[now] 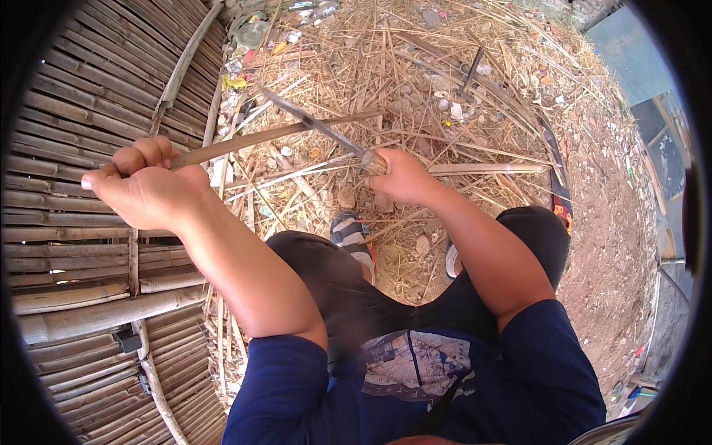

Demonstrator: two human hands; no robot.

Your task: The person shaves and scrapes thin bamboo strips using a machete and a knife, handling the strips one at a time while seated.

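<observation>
**One head-worn fisheye view, looking steeply down**

There is a single view, taken from the person's head and aimed almost straight down over the dark blue short-sleeved shirt [415, 386] and black-trousered knees [334, 282]. It sits close to the body: both forearms rise from the lower edge and fill the middle. The wide lens bends the slatted bamboo platform [81, 222] along the left rim, and the straw-littered dirt ground [445, 89] spreads to the top and right.

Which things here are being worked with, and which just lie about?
In use:
left hand gripping a bamboo strip
right hand holding a knife across it

Lying about:
bamboo mat
straw
litter
loose stick
</observation>
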